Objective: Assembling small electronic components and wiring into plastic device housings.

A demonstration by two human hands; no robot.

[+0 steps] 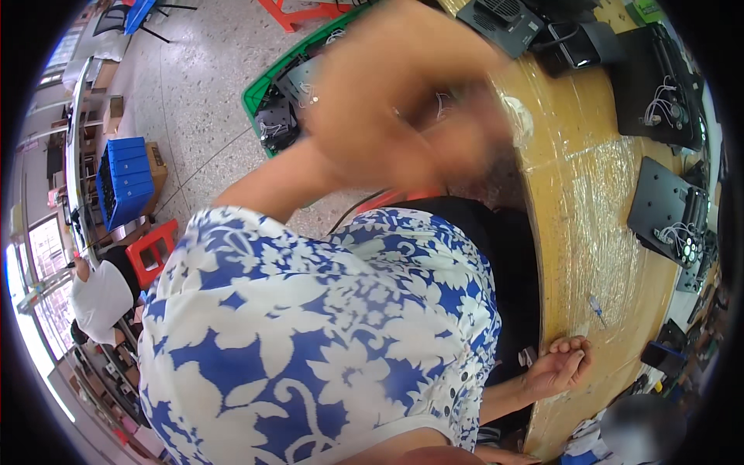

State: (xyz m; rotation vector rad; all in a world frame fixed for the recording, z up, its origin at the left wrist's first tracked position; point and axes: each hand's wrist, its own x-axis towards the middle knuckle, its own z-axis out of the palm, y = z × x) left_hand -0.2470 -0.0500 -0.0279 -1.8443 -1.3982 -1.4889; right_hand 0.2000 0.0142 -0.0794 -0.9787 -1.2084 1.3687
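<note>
My left arm comes in from the left, and my left hand (457, 143) is raised close to the view over the near edge of the table. Motion smears it, so its fingers and anything in them cannot be made out. On the table at the right lies my right hand (564, 366), its fingers curled in and thumb pressed toward them. Whatever those fingers may hold is hidden. A small screwdriver-like tool with a pale handle (596, 309) lies just beyond it, apart from the hand.
Plastic film covers the wooden table (573, 232). Black panels with white cables (659, 93) (668, 209) stand along its far side. A green crate (260, 89) holds black parts. A blue crate (128, 182) and red stool (153, 252) stand left. Another person (101, 302) is behind.
</note>
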